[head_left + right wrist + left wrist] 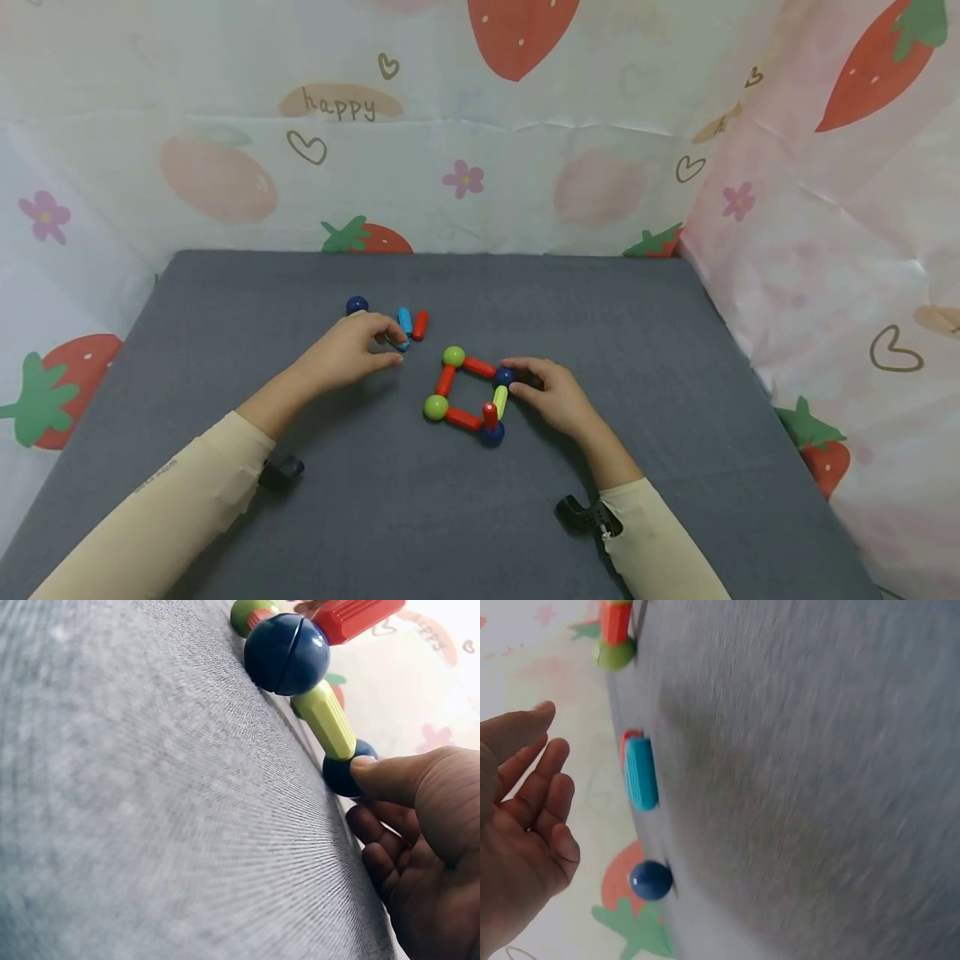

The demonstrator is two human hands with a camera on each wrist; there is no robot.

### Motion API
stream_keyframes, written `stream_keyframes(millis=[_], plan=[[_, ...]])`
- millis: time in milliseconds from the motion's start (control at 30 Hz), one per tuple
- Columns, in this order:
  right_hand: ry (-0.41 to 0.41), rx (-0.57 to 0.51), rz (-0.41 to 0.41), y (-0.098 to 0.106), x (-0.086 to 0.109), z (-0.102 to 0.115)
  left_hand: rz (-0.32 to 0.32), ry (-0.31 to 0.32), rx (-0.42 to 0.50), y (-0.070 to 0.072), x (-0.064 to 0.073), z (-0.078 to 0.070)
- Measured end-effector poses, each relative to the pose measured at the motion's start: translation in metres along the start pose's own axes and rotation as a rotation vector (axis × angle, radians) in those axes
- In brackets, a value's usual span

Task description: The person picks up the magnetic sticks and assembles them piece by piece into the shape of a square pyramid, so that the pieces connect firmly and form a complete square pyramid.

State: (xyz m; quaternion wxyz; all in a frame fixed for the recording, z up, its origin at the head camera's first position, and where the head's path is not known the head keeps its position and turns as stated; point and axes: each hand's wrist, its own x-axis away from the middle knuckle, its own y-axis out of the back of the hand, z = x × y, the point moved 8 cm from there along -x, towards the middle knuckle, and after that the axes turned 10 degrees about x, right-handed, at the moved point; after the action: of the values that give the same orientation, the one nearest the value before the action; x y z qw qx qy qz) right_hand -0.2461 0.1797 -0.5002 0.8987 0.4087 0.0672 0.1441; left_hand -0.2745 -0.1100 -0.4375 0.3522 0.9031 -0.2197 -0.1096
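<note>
A four-sided frame of magnetic rods and balls lies on the table, with two green balls (436, 407) and two dark blue balls at its corners. Red rods (463, 418) form three sides and a yellow-green rod (327, 720) the fourth. Another red rod (490, 413) stands up from the near blue ball (286, 654). My right hand (557, 397) pinches the far blue ball (504, 377) between thumb and fingers. My left hand (358, 346) hovers beside light blue rods (405, 320), fingers loosely bent, holding nothing in the left wrist view (529, 810).
A loose red rod (421, 325) lies right of the light blue rods. Behind my left hand sits a loose dark blue ball (357, 305). Grey cloth (420, 517) covers the table, and a strawberry-printed curtain (510, 183) hangs along its back and sides.
</note>
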Motion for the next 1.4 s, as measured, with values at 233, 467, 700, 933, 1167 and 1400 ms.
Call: stream_keyframes(millis=[233,467,700,933,1167,1400], plan=[[-0.009,-0.002,0.004,0.001,0.000,-0.001,0.000,0.013,-0.064,0.010,-0.015,0.015],[-0.025,0.005,0.001,0.003,0.000,-0.002,0.002,0.039,-0.048,0.006,-0.031,0.034],[-0.020,0.007,-0.007,0.000,0.000,-0.004,0.028,0.054,-0.099,-0.001,-0.038,0.047],[-0.027,0.013,-0.010,-0.001,0.001,-0.003,0.057,0.039,-0.088,-0.004,-0.041,0.054],[-0.036,0.015,-0.007,-0.002,0.001,-0.003,0.098,0.069,-0.116,-0.009,-0.043,0.063],[-0.032,0.002,-0.012,0.001,0.001,-0.002,0.113,0.057,-0.135,-0.010,-0.045,0.059]])
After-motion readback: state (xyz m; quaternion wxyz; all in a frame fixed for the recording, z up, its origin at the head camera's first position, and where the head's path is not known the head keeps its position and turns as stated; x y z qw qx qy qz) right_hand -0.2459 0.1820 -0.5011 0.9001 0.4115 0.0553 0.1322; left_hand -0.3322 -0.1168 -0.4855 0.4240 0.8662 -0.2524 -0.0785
